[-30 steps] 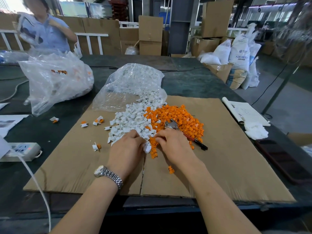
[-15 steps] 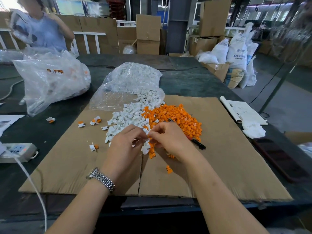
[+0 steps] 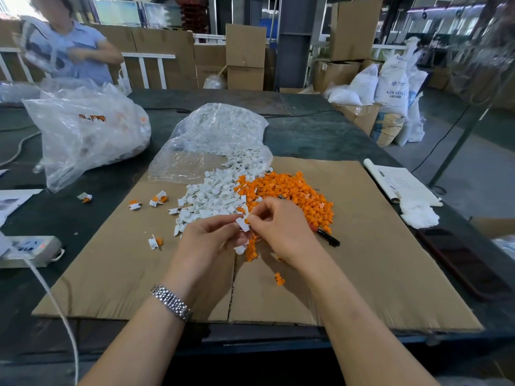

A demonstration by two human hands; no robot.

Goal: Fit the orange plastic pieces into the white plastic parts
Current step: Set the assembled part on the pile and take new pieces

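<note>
A heap of white plastic parts (image 3: 211,199) and a heap of orange plastic pieces (image 3: 295,193) lie side by side on a cardboard sheet (image 3: 390,274). Above their near edge my left hand (image 3: 206,240) pinches a white part (image 3: 242,222). My right hand (image 3: 278,227) meets it from the right, fingertips pinching a small orange piece (image 3: 246,220) against the white part; most of that piece is hidden. Several fitted white-and-orange pieces (image 3: 157,200) lie to the left on the cardboard.
A clear bag of white parts (image 3: 220,135) lies behind the heaps, a bigger bag (image 3: 83,135) at the left. A black marker (image 3: 326,235) lies under my right hand. Power strip (image 3: 28,249) and cord at left; papers (image 3: 401,185) and a dark phone (image 3: 462,263) at right. A person stands at far left.
Both hands have lifted off the heaps and come together, the left now holding a white part and the right pressing an orange piece to it.
</note>
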